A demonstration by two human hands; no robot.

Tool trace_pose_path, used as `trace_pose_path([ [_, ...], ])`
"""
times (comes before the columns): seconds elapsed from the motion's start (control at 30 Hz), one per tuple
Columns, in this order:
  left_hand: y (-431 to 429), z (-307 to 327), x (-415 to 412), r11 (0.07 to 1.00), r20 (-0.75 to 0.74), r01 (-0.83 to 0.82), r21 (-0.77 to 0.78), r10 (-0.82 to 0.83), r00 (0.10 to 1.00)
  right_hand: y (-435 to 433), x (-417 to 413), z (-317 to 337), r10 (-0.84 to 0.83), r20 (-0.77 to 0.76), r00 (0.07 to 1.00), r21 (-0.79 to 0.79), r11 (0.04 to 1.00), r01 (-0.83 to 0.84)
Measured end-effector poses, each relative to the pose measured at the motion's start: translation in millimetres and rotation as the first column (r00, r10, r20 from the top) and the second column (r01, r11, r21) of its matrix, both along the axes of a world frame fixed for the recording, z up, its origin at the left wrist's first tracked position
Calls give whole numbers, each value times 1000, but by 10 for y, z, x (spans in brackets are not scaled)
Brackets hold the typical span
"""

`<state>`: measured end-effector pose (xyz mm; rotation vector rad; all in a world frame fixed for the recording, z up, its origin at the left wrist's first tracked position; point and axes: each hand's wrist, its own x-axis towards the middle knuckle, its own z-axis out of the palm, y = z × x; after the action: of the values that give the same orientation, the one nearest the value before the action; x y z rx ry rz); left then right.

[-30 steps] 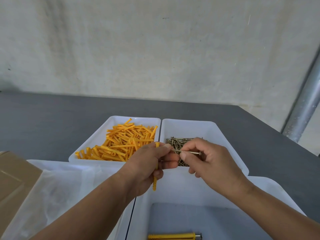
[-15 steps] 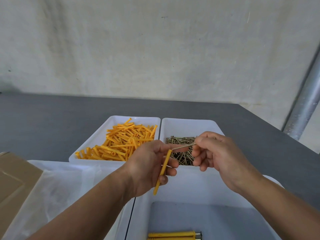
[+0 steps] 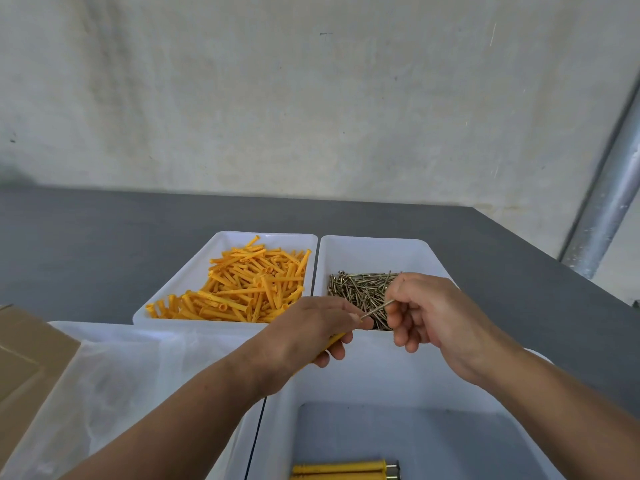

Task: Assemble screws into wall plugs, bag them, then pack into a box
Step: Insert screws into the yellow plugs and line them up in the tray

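Observation:
My left hand (image 3: 304,336) grips an orange wall plug (image 3: 335,339), mostly hidden by its fingers. My right hand (image 3: 427,313) pinches a thin metal screw (image 3: 377,309) whose tip meets the plug's open end at my left fingertips. Behind the hands, one white tray (image 3: 221,244) is piled with orange wall plugs (image 3: 249,285) and a second white tray (image 3: 374,249) holds a heap of screws (image 3: 356,289). Below, a white bin (image 3: 363,382) contains assembled plugs with screws (image 3: 346,469) at the frame's bottom edge.
A white bin with clear plastic bags (image 3: 114,372) sits at the lower left. A cardboard box (image 3: 24,355) lies at the left edge. The grey table (image 3: 104,237) runs to a concrete wall; a metal pipe (image 3: 609,202) stands at the right.
My left hand turned the plug from hanging down to pointing toward the right hand. The right hand brought the screw's tip to the plug's opening.

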<state>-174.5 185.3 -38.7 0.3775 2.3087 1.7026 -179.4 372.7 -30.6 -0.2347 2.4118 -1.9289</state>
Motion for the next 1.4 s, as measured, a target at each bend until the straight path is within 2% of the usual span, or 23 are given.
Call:
trace_pose_path([
  [0.47,-2,-112,-55,998,-20,9,-70,-10,1000,-2,37,-1,115,88,989,251,959,-134],
  [0.57,-2,-138,-53,991,-48,14,-130,-20,999,11,47,-23,153,97,983,359,916,-178],
  [0.7,18,-166,-41,979,-111,16,-204,-39,993,43,37,-23,142,28,989,517,845,-136],
  [0.83,17,-155,-50,973,-113,19,-229,-46,992,59,40,-14,182,-52,982,641,760,-107],
  [1.07,24,-163,-39,958,-119,40,-286,-76,990,39,65,-105,301,-89,950,804,585,-110],
  [1.17,21,-161,-42,955,-116,41,-294,-79,990,26,70,-127,344,-96,934,827,550,-118],
  [1.4,18,-154,-28,957,-103,56,-284,-89,991,2,85,-134,366,-126,922,810,575,-118],
])
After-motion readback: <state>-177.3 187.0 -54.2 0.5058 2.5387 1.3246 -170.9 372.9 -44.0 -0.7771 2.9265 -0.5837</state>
